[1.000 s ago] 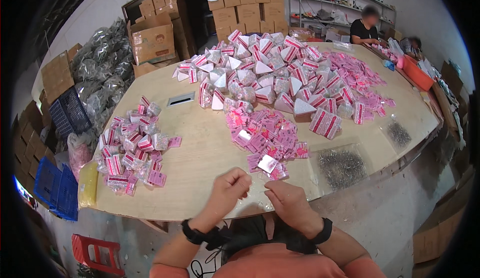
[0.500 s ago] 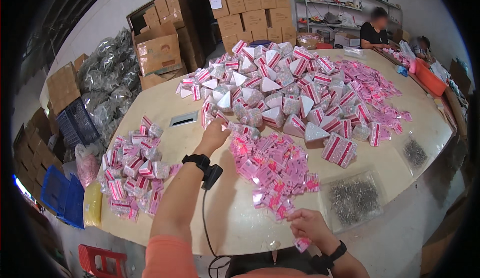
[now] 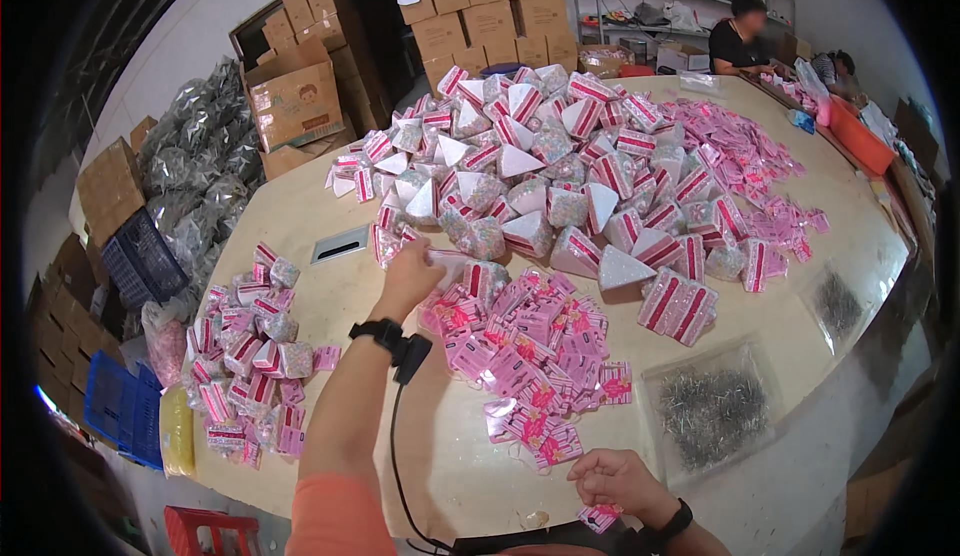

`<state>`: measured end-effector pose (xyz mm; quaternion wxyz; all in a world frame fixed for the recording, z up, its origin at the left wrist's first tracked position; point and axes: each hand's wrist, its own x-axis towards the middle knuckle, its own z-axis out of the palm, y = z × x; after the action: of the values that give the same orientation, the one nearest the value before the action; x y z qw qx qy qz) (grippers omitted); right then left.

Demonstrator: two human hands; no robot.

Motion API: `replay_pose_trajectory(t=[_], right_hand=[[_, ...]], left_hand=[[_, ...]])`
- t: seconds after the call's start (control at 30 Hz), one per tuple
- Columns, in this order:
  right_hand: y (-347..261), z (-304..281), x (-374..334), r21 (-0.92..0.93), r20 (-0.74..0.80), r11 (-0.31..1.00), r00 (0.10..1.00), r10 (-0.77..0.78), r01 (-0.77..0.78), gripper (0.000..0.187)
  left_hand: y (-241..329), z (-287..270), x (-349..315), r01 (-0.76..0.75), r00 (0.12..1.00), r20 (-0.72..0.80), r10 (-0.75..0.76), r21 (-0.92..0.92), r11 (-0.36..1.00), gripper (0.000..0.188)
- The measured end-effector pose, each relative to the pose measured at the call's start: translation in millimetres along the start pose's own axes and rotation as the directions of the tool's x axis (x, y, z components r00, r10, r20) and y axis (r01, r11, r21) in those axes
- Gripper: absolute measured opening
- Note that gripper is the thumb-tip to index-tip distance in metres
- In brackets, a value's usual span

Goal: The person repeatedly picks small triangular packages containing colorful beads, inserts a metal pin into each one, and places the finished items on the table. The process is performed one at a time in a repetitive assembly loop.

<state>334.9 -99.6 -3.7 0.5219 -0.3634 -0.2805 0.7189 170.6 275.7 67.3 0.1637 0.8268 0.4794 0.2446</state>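
Note:
My left hand (image 3: 412, 274) reaches to the near left edge of a big heap of glittery toy cake slices (image 3: 540, 156). Its fingers are closed on a pale cake slice (image 3: 452, 262), partly hidden by the hand. Low at the front edge of the table, my right hand (image 3: 622, 484) has its fingers curled together, and a pink printed tag (image 3: 598, 518) hangs beneath them. Between the hands spreads a pile of pink tags (image 3: 535, 351). Cake slices with tags (image 3: 250, 356) lie in a smaller heap left of my left forearm.
Two clear trays of thin metal pins (image 3: 712, 406) lie on the right of the table (image 3: 450, 456). More pink tags (image 3: 735, 156) spread at the far right. A co-worker (image 3: 742, 41) sits beyond, near an orange basin (image 3: 860, 141). Cartons (image 3: 490, 16) stand behind.
My left hand has drawn slightly back toward me, with a pale cake slice now showing at its fingers. My right hand stays low with the tag. The whole view has shifted a little.

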Motion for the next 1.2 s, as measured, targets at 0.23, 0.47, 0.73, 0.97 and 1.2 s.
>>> replay_pose_trajectory(t=[0.23, 0.47, 0.73, 0.97, 1.2], right_hand=[[-5, 3, 3, -0.03, -0.041, 1.0, 0.999, -0.001, 0.0, 0.016], [-8, 8, 2, -0.039, -0.091, 0.998, 0.994, -0.053, 0.049, 0.016], [-5, 4, 4, -0.048, -0.087, 0.994, 0.991, -0.103, 0.099, 0.018], [-5, 6, 4, -0.011, -0.069, 0.991, 0.989, -0.132, 0.131, 0.019], [-5, 7, 5, 0.002, -0.056, 0.987, 0.985, -0.161, 0.162, 0.015]], left_hand=[[8, -33, -116, -0.382, 0.843, -0.278, 0.461, 0.295, 0.876, 0.046], [13, -31, -203, -0.517, 0.848, 0.096, 0.521, 0.36, 0.776, 0.059], [10, -24, -190, 0.219, 0.971, 0.18, -0.159, -0.394, 0.893, 0.061], [-27, 24, -192, 0.18, 0.956, 0.287, -0.056, -0.426, 0.887, 0.052], [24, 20, -220, -0.06, 0.987, 0.122, 0.104, -0.321, 0.945, 0.054]])
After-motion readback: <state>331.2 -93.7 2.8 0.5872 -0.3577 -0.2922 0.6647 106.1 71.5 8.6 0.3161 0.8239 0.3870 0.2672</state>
